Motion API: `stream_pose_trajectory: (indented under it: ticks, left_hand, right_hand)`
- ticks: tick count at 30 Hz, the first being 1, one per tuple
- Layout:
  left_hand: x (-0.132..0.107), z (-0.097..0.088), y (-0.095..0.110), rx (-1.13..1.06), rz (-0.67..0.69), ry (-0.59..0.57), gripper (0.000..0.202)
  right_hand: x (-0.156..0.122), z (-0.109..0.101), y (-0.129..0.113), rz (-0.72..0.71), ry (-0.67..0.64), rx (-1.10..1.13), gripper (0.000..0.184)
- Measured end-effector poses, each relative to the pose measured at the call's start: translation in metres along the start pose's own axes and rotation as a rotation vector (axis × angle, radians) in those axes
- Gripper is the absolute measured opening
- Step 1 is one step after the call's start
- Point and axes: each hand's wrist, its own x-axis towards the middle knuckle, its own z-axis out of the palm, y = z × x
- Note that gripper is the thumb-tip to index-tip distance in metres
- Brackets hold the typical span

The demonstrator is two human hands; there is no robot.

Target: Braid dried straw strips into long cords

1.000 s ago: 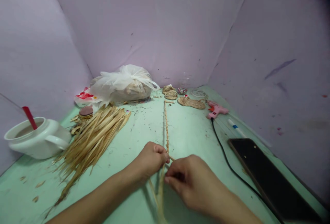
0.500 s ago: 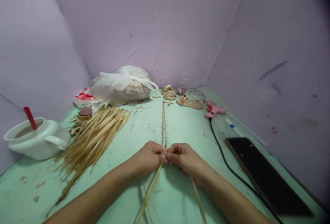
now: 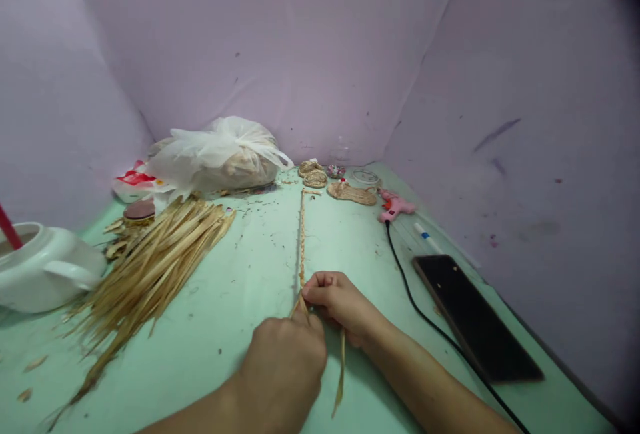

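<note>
Braid (image 3: 302,241) lies lengthwise on the mid tabletop (image 3: 260,281), running from its far end near the small woven rounds (image 3: 314,178) to the hands. Right hand (image 3: 343,304): grip closed, thumb and finger pinching the near end of the braid. Left hand (image 3: 283,361): grip curled shut just in front, apparently on the unplaited strands (image 3: 301,305); fingertips hidden. Progress: the stretch beyond the fingers is plaited; the strands on the near side are loose, one strip (image 3: 341,374) hanging below the right hand. Judged partly done, with the loose lengths left to plait; remaining length cannot be told, as the left hand covers part. A bundle of dry strips (image 3: 160,264) lies apart at left, outside both grips. Containers: white pot (image 3: 60,264), cut by the left frame edge, holds a red stick (image 3: 9,229) and something brownish, liquid or not unclear. White plastic bag (image 3: 220,157), at the back, is bulky with pale tan material seen through its film. Round tin (image 3: 140,210), beside the bundle, shows a dull reddish-brown top; contents not visible.
</note>
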Motion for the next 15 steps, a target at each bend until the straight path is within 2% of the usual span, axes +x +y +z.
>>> stream_pose_trajectory:
  ticks: [2,5,7,8,9,10,12,14,15]
  left_hand:
    - [0.0,0.007,0.004,0.024,0.068,-0.02,0.037]
    - [0.004,-0.008,-0.004,-0.133,0.103,-0.007,0.025]
    - [0.01,-0.027,-0.017,-0.348,-0.006,0.032,0.039]
    - [0.014,-0.036,-0.024,-0.465,-0.104,0.099,0.041]
    - [0.019,-0.042,-0.032,-0.598,-0.194,0.142,0.037]
    - [0.023,-0.046,-0.039,-0.761,-0.281,0.13,0.032]
    - [0.032,-0.044,-0.048,-1.056,-0.409,-0.031,0.038]
    - [0.038,-0.034,-0.05,-1.259,-0.4,-0.231,0.033]
    - [0.04,-0.029,-0.049,-1.299,-0.369,-0.289,0.025]
  right_hand:
    - [0.001,0.0,0.002,0.005,-0.012,0.024,0.006]
    - [0.002,-0.002,0.004,-0.042,-0.029,0.025,0.007]
    - [0.002,-0.005,0.003,-0.064,-0.058,0.003,0.011]
    - [0.001,-0.006,0.002,-0.065,-0.08,-0.008,0.012]
    - [0.001,-0.006,0.001,-0.06,-0.099,-0.019,0.013]
    - [0.0,-0.007,0.0,-0.055,-0.112,-0.033,0.014]
    - [-0.001,-0.007,-0.001,-0.065,-0.114,-0.058,0.013]
    - [0.0,-0.006,-0.001,-0.083,-0.107,-0.064,0.009]
    - [0.001,-0.007,-0.001,-0.088,-0.107,-0.076,0.007]
